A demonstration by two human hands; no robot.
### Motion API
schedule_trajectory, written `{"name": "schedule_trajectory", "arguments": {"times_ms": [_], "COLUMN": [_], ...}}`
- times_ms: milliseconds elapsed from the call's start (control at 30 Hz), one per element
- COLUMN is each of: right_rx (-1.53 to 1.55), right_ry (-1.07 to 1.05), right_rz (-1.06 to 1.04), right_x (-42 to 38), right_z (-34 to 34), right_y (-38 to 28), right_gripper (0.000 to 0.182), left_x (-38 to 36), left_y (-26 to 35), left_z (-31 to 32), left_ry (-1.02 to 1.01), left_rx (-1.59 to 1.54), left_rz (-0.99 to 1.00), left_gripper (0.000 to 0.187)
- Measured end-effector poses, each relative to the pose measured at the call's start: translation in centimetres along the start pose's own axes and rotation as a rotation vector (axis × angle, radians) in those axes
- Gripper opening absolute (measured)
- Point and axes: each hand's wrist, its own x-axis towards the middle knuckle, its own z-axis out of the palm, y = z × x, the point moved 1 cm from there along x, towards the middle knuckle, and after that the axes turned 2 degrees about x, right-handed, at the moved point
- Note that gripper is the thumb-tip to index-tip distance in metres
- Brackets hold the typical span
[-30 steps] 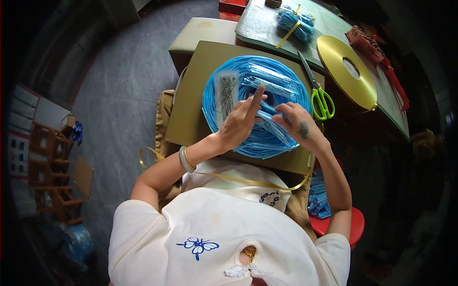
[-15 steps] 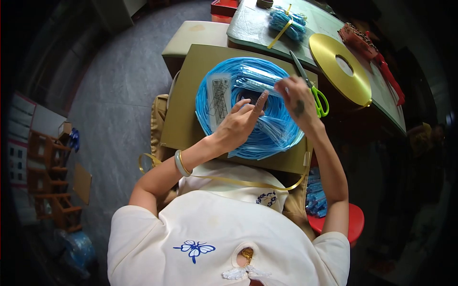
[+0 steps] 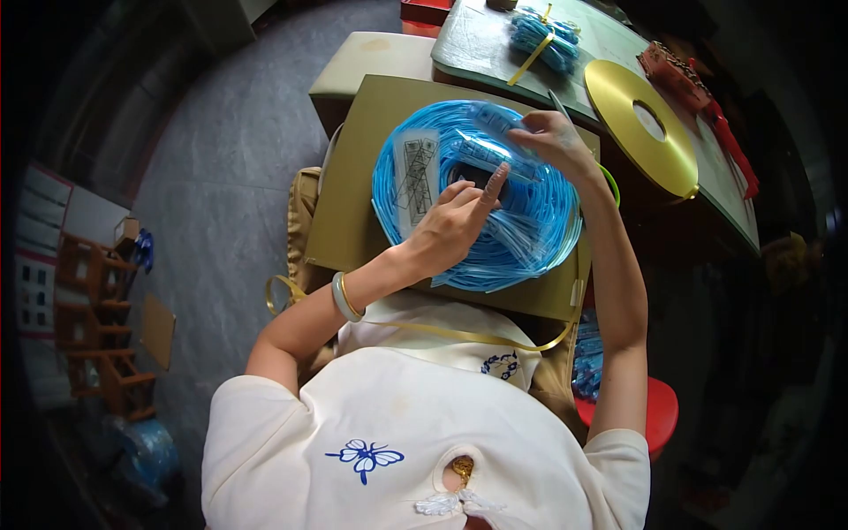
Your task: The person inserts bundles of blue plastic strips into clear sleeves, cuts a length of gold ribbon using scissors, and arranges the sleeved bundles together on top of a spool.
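Note:
A coil of shiny blue strip (image 3: 397, 212) lies flat on a brown box in front of me. My left hand (image 3: 452, 225) rests over its middle, with the index finger stretched out and the other fingers curled; I see nothing held in it. The index fingertip has a pale covering. At the coil's upper right, my right hand (image 3: 556, 141) pinches a clear plastic packet (image 3: 493, 119) with a bluish tint. Below that hand lies another shiny packet (image 3: 486, 155). A clear packet with dark printing (image 3: 417, 181) sits on the coil's left side.
Green-handled scissors (image 3: 611, 183) lie partly hidden under my right arm. On the glass-topped table (image 3: 473, 44) are a gold ribbon roll (image 3: 609, 106) and a tied blue bundle (image 3: 548, 44). Yellow ribbon (image 3: 450, 339) crosses my lap. A red stool (image 3: 658, 415) stands at right.
My right hand has moved up and slightly left over the coil, now pulling at the clear packet. The left hand stays nearly in place. The whole view has shifted slightly.

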Motion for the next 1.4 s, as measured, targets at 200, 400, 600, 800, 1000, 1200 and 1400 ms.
{"name": "schedule_trajectory", "arguments": {"times_ms": [200, 400, 600, 800, 1000, 1200, 1400], "right_rx": [-0.24, -0.175, -0.126, -0.257, -0.141, -0.406, -0.769], "right_ry": [-0.076, -0.06, 0.033, 0.132, -0.071, -0.035, -0.002], "right_rz": [-0.031, -0.182, -0.253, -0.422, -0.369, -0.434, -0.459], "right_x": [-1.5, -2.8, -4.5, -7.1, -9.1, -12.0, -11.6], "right_z": [1.0, 0.9, 1.2, 1.7, 2.7, 3.0, 4.8], "right_y": [0.2, 0.4, 0.7, 1.0, 0.9, -1.5, 0.3], "right_gripper": [0.022, 0.021, 0.015, 0.013, 0.019, 0.036, 0.053], "left_x": [-0.1, 0.0, -0.3, -0.3, -0.1, 0.1, 0.8], "left_y": [0.0, 0.0, -0.1, 0.1, 0.2, 0.4, 0.7], "left_z": [0.2, -0.3, -0.2, 0.1, 0.3, 0.5, -0.6], "left_ry": [0.012, -0.012, -0.038, -0.012, 0.037, -0.018, -0.054], "left_rx": [0.012, 0.006, 0.006, -0.023, 0.075, 0.008, 0.243], "left_rz": [0.032, 0.06, 0.067, 0.011, -0.018, -0.1, -0.017], "left_gripper": [0.073, 0.073, 0.074, 0.074, 0.073, 0.073, 0.068]}}
